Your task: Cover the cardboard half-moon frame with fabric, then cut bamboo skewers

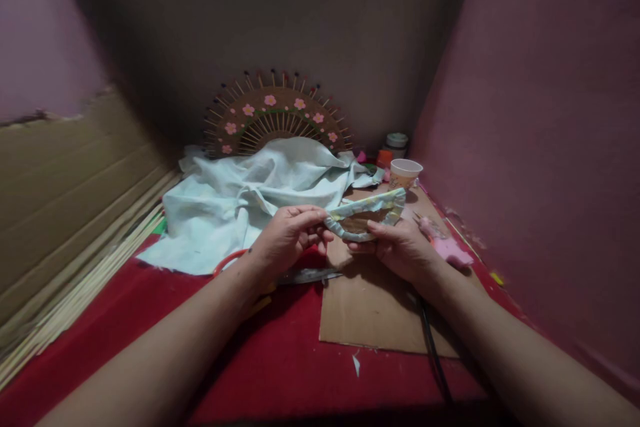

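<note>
Between my hands is a half-moon piece of brown cardboard with light blue fabric folded over its edge [367, 203]. My left hand [296, 230] pinches its left tip between thumb and fingers. On the right end, my right hand [400, 243] grips it, thumb on the brown face and fingers beneath. Under my left forearm lie scissors with an orange handle [230, 260], their blades partly hidden. A crumpled light blue cloth [215, 207] spreads just beyond my left hand. Below the held piece, a flat cardboard sheet [370, 307] rests on the red tablecloth [280, 360].
A large brown fan with pink flowers [270, 101] stands against the back wall. At the right are a paper cup [405, 172], a lidded jar [397, 141] and a pink scrap [453, 250]. Thin sticks [95, 280] line the left edge. A dark rod [434, 350] lies under my right forearm.
</note>
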`<state>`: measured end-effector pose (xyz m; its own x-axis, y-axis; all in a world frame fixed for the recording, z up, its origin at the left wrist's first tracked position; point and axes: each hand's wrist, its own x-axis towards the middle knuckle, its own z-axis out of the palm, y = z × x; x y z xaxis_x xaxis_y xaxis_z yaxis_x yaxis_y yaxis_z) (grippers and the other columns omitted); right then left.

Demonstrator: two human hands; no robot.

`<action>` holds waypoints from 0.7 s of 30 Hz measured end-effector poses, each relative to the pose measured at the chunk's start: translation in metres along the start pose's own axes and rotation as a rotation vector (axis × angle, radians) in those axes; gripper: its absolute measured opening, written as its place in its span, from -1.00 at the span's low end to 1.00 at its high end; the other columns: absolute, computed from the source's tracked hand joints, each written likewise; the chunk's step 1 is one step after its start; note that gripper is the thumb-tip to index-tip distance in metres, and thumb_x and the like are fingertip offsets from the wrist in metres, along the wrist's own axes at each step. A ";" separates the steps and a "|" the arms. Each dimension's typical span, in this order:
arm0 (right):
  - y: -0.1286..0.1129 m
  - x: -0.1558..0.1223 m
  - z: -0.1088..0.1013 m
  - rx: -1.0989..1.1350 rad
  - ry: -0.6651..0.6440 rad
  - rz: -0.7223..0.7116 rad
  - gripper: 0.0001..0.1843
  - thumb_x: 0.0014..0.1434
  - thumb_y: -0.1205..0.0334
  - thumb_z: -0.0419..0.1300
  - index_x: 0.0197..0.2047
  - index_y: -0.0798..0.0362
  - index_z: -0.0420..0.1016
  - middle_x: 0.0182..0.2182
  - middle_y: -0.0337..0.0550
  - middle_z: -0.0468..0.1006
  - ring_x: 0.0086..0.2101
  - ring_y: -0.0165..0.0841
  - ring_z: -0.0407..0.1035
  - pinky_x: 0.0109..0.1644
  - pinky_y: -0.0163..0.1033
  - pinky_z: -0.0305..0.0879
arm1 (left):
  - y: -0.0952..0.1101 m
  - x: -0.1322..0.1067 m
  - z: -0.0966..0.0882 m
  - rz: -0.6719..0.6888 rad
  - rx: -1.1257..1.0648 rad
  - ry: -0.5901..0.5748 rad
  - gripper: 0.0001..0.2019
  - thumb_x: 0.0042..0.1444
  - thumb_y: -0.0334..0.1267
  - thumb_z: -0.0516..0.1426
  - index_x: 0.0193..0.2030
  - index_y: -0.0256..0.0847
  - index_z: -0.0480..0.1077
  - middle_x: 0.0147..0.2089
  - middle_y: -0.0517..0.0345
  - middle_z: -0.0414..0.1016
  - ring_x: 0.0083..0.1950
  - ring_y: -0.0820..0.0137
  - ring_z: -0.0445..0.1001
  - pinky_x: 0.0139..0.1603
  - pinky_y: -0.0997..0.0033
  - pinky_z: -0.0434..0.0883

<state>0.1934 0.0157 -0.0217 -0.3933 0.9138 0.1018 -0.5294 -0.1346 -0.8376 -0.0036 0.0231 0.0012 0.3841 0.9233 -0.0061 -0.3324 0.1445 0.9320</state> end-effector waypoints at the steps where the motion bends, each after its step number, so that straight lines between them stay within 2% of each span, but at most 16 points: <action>1: 0.000 0.000 0.000 -0.003 -0.002 0.003 -0.61 0.03 0.37 0.25 -0.02 0.10 0.41 -0.13 0.02 0.54 -0.20 -0.21 0.48 -0.21 -0.11 0.49 | 0.000 0.000 -0.001 0.003 0.013 -0.002 -0.89 -0.04 -0.33 0.19 -0.42 -0.37 0.40 -0.51 0.09 0.45 -0.53 0.44 0.43 -0.61 0.50 0.39; 8: 0.001 -0.001 0.003 -0.028 -0.016 -0.001 -0.59 0.02 0.36 0.25 -0.01 0.10 0.40 -0.17 0.01 0.56 -0.25 -0.24 0.49 -0.22 -0.12 0.47 | -0.005 0.001 -0.005 0.017 0.101 0.047 -0.86 -0.02 -0.29 0.20 -0.38 -0.35 0.42 -0.53 0.08 0.48 -0.57 0.44 0.43 -0.61 0.50 0.38; 12: -0.002 -0.001 0.010 -0.006 0.006 -0.082 -0.58 -0.03 0.34 0.29 -0.04 0.07 0.41 -0.11 -0.03 0.53 -0.11 -0.20 0.43 -0.01 -0.03 0.36 | -0.007 0.001 -0.005 0.018 0.186 0.081 -0.83 0.00 -0.24 0.18 -0.37 -0.34 0.41 -0.57 0.10 0.48 -0.64 0.45 0.40 -0.66 0.50 0.33; 15: -0.004 0.000 0.011 0.058 0.053 -0.151 -0.62 0.03 0.23 0.24 -0.04 0.05 0.41 -0.08 -0.04 0.51 -0.02 -0.18 0.36 0.08 0.02 0.27 | -0.007 0.000 -0.002 0.019 0.268 0.110 -0.82 0.02 -0.21 0.16 -0.40 -0.33 0.40 -0.59 0.12 0.48 -0.70 0.48 0.36 -0.68 0.52 0.29; 21: -0.006 0.000 0.008 0.130 0.076 -0.085 -0.53 -0.04 0.48 0.18 0.00 0.06 0.37 -0.20 -0.08 0.57 -0.13 -0.20 0.44 0.00 0.05 0.33 | -0.006 -0.002 0.005 0.021 0.514 0.117 -0.77 0.06 -0.16 0.11 -0.43 -0.33 0.39 -0.64 0.14 0.45 -0.71 0.51 0.34 -0.66 0.57 0.27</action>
<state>0.1908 0.0137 -0.0120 -0.2874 0.9497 0.1246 -0.6535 -0.0993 -0.7504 0.0018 0.0186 -0.0023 0.2735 0.9619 0.0012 0.1375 -0.0403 0.9897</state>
